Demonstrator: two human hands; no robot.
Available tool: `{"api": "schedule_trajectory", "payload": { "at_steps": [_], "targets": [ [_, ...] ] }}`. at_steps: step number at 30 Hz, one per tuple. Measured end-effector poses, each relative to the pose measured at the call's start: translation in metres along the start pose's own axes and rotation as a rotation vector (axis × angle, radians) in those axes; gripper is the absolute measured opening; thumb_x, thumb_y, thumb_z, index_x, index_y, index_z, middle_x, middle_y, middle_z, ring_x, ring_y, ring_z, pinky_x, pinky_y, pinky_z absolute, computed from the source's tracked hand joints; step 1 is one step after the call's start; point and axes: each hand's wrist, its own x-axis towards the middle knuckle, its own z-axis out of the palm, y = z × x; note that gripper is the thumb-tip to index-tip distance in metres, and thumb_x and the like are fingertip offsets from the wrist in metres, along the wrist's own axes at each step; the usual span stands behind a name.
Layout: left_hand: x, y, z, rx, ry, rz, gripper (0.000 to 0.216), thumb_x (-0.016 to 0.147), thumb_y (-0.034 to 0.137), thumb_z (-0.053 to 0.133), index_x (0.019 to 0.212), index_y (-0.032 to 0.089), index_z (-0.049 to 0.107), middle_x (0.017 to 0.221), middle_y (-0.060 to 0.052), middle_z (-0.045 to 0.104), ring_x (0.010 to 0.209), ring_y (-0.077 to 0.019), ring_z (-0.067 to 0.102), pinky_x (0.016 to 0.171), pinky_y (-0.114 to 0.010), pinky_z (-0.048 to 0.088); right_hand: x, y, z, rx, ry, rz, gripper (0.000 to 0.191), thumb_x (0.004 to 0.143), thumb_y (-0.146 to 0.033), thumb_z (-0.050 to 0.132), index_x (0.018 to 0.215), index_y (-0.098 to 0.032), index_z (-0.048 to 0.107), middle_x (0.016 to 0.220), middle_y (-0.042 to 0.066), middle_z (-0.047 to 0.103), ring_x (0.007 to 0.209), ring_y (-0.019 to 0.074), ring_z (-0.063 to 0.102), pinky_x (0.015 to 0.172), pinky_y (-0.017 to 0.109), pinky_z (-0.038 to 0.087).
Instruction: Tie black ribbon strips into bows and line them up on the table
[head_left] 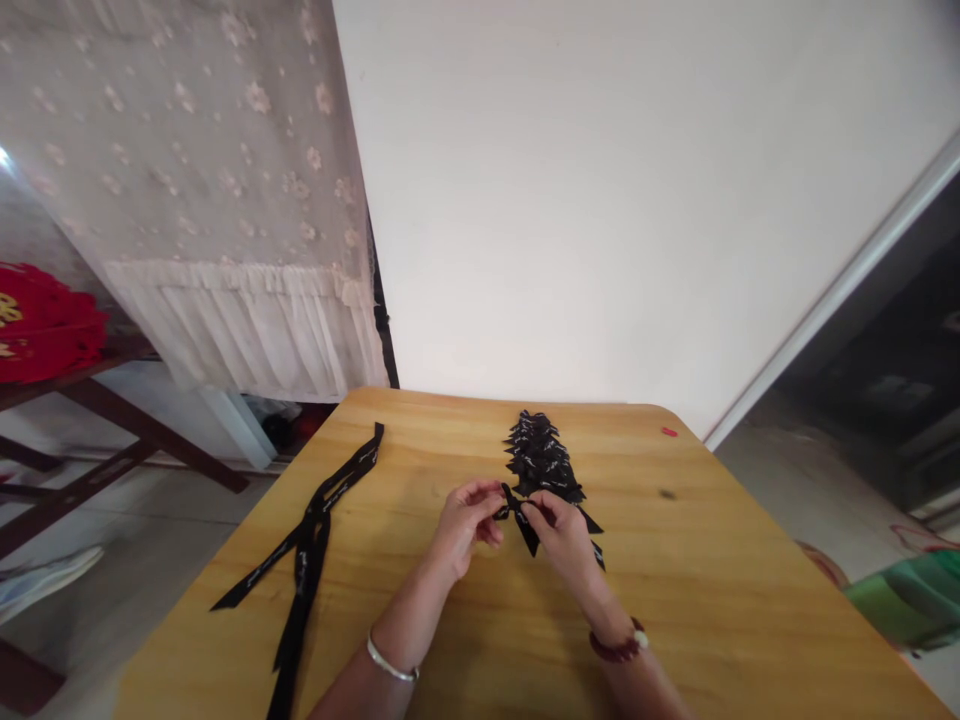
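Both hands meet over the middle of a wooden table (720, 600). My left hand (466, 522) and my right hand (559, 530) pinch a short piece of black ribbon (523, 520) between them, fingers closed on it. Its tails hang down toward me below the fingers. Just beyond the hands lies a row of several finished black ribbon bows (540, 458), running away from me. The left wrist wears a silver bangle and the right wrist a dark bead bracelet.
Long strips of black printed ribbon (315, 540) lie on the table's left side, reaching over the near edge. A small red bit (669, 432) sits at the far right corner. A lace curtain (210, 200) and a dark wooden stand (112, 420) are at left.
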Motion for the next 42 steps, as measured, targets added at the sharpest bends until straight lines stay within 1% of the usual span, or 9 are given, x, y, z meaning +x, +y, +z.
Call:
{"api": "schedule_trajectory", "payload": {
  "at_steps": [6, 9, 15, 17, 22, 28, 32, 37, 42],
  "targets": [
    [0.000, -0.006, 0.003, -0.064, -0.103, -0.050, 0.022, 0.056, 0.019, 0.069, 0.073, 0.011, 0.059, 0.066, -0.004, 0.062, 0.055, -0.0116, 0.059, 0.043, -0.018, 0.047, -0.003, -0.001, 0.003, -0.036, -0.030, -0.017, 0.023, 0.076, -0.032, 0.047, 0.057, -0.019, 0.048, 0.052, -0.003, 0.045, 0.049, 0.0108, 0.039, 0.047, 0.021, 0.031],
    [0.001, -0.007, 0.003, -0.070, -0.069, -0.033, 0.019, 0.054, 0.019, 0.069, 0.067, 0.010, 0.058, 0.057, -0.001, 0.060, 0.048, -0.0095, 0.056, 0.039, -0.017, 0.045, -0.003, -0.003, 0.003, -0.033, -0.044, 0.001, 0.025, 0.077, -0.032, 0.045, 0.056, -0.018, 0.048, 0.051, -0.003, 0.045, 0.048, 0.0102, 0.040, 0.045, 0.021, 0.031],
    [0.003, -0.007, 0.000, -0.053, 0.009, -0.046, 0.021, 0.055, 0.024, 0.068, 0.058, 0.013, 0.051, 0.034, 0.005, 0.048, 0.026, -0.0061, 0.043, 0.025, -0.013, 0.029, -0.003, 0.001, 0.005, -0.055, -0.114, 0.025, 0.014, 0.069, -0.023, 0.051, 0.057, -0.018, 0.049, 0.052, -0.003, 0.050, 0.049, 0.0109, 0.044, 0.046, 0.020, 0.032],
    [0.003, -0.006, 0.000, -0.079, 0.013, -0.068, 0.022, 0.053, 0.023, 0.069, 0.060, 0.014, 0.051, 0.038, 0.004, 0.052, 0.030, -0.0078, 0.049, 0.026, -0.013, 0.032, -0.003, 0.002, 0.007, -0.075, -0.119, 0.028, 0.013, 0.068, -0.020, 0.050, 0.055, -0.018, 0.048, 0.050, -0.003, 0.050, 0.049, 0.0110, 0.045, 0.046, 0.020, 0.032],
    [0.001, -0.004, 0.001, -0.069, 0.020, -0.084, 0.025, 0.052, 0.021, 0.070, 0.066, 0.013, 0.052, 0.065, -0.005, 0.065, 0.060, -0.0175, 0.064, 0.043, -0.018, 0.047, -0.001, 0.002, 0.001, -0.006, -0.114, 0.028, 0.009, 0.069, -0.020, 0.046, 0.062, -0.018, 0.050, 0.056, -0.001, 0.053, 0.053, 0.0122, 0.048, 0.049, 0.021, 0.036],
    [0.000, -0.008, 0.007, 0.124, -0.030, -0.069, 0.024, 0.052, 0.024, 0.068, 0.064, 0.012, 0.052, 0.055, -0.003, 0.062, 0.054, -0.0193, 0.063, 0.045, -0.025, 0.048, 0.001, -0.001, -0.004, 0.060, -0.066, 0.067, 0.025, 0.079, -0.035, 0.041, 0.066, -0.016, 0.053, 0.059, 0.000, 0.054, 0.055, 0.0126, 0.048, 0.051, 0.022, 0.037],
    [0.000, -0.013, 0.008, 0.173, -0.109, -0.085, 0.025, 0.052, 0.027, 0.067, 0.063, 0.012, 0.051, 0.053, -0.002, 0.062, 0.051, -0.0183, 0.062, 0.045, -0.026, 0.048, 0.000, -0.003, -0.002, 0.069, -0.106, 0.046, 0.015, 0.073, -0.031, 0.051, 0.066, -0.017, 0.052, 0.058, -0.001, 0.053, 0.053, 0.0119, 0.047, 0.050, 0.021, 0.037],
    [0.001, -0.015, 0.006, 0.197, -0.207, -0.095, 0.024, 0.051, 0.026, 0.067, 0.062, 0.012, 0.052, 0.051, -0.002, 0.061, 0.050, -0.0186, 0.062, 0.044, -0.024, 0.046, 0.000, -0.001, -0.002, 0.035, -0.133, 0.036, 0.020, 0.075, -0.027, 0.045, 0.057, -0.018, 0.044, 0.053, -0.004, 0.042, 0.051, 0.0104, 0.039, 0.048, 0.021, 0.031],
    [0.000, -0.014, 0.006, 0.195, -0.260, -0.099, 0.022, 0.053, 0.025, 0.067, 0.058, 0.013, 0.050, 0.046, -0.001, 0.059, 0.049, -0.0186, 0.062, 0.044, -0.023, 0.046, 0.002, -0.002, -0.003, 0.168, -0.204, 0.081, 0.028, 0.075, -0.033, 0.045, 0.052, -0.019, 0.036, 0.050, -0.006, 0.033, 0.049, 0.0091, 0.033, 0.045, 0.021, 0.028]
  ]
}}
